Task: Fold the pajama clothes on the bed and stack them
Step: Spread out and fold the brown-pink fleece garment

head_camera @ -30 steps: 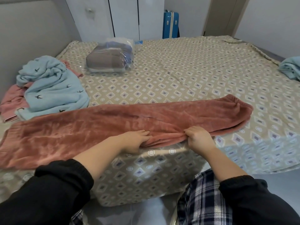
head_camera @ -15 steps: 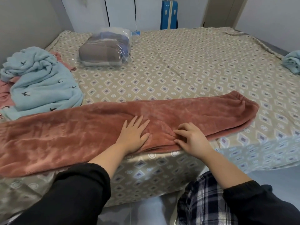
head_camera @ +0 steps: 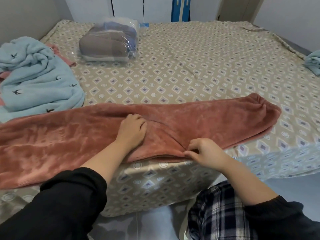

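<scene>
Head view. One pink fleece pajama trouser (head_camera: 199, 118) is laid lengthwise along the near edge of the bed (head_camera: 190, 66). The left hand (head_camera: 132, 129) is pressed onto its middle, fingers curled into the cloth. The right hand (head_camera: 206, 151) is pinched on the near hem, just beside the left. One crumpled blue pajama garment (head_camera: 38, 80) is seen at far left, and one plastic-wrapped bundle (head_camera: 109, 44) beyond it.

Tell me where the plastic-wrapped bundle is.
The plastic-wrapped bundle lies on the bed, far left of centre in the head view, just beyond the light blue pajama pile.
</scene>
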`<state>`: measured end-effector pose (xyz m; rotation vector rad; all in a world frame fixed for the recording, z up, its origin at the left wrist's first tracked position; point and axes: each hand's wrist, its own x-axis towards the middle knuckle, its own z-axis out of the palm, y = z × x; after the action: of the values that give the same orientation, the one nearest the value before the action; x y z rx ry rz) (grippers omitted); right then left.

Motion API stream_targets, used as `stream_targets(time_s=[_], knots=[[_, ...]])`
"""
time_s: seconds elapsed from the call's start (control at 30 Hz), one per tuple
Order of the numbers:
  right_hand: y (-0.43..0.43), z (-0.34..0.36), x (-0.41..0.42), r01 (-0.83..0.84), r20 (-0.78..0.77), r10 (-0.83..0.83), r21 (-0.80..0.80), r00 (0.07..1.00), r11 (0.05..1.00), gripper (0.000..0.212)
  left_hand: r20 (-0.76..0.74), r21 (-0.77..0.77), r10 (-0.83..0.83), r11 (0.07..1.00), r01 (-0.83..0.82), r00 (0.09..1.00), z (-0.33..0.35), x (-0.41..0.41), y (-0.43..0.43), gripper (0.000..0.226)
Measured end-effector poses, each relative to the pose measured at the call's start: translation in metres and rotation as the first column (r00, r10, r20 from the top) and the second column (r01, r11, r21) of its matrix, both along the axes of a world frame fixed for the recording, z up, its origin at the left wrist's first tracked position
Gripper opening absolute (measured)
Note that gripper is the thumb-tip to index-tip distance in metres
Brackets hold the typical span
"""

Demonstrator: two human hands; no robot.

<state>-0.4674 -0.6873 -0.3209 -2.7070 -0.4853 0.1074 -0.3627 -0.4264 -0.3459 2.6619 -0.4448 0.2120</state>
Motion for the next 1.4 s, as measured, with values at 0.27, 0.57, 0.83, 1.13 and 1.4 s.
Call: stream_targets(time_s=[0.27,0.57,0.83,1.13,1.4], knots=[[0.033,0.025,0.076,0.315,0.228,-0.412,0.366,0.882,0.876,0.021,-0.035,0.269,0.171,0.950,-0.156,0.985,-0.027,-0.002,0.001,0.069],[0.019,-0.033,0.137,0.335,0.083,-0.325,-0.157,0.942,0.929,0.056,-0.038,0.257,0.100,0.962,-0.087,0.994,-0.026,-0.008,0.005,0.068],[0.035,-0.013,0.170,0.281,0.293,-0.254,-0.054,0.922,0.958,0.034,0.074,0.046,-0.017,0.999,0.014,0.997,-0.020,-0.014,0.006,0.055],[0.042,-0.026,0.120,0.096,0.634,-0.064,-0.016,0.771,0.995,0.033,0.388,-0.131,-0.161,0.965,0.228,0.907,-0.013,-0.017,0.005,0.027],[0.039,-0.026,0.138,0.258,0.377,-0.247,0.023,0.893,0.966,0.028,-0.010,0.141,0.091,0.986,-0.089,0.996,0.025,0.060,0.037,0.028]])
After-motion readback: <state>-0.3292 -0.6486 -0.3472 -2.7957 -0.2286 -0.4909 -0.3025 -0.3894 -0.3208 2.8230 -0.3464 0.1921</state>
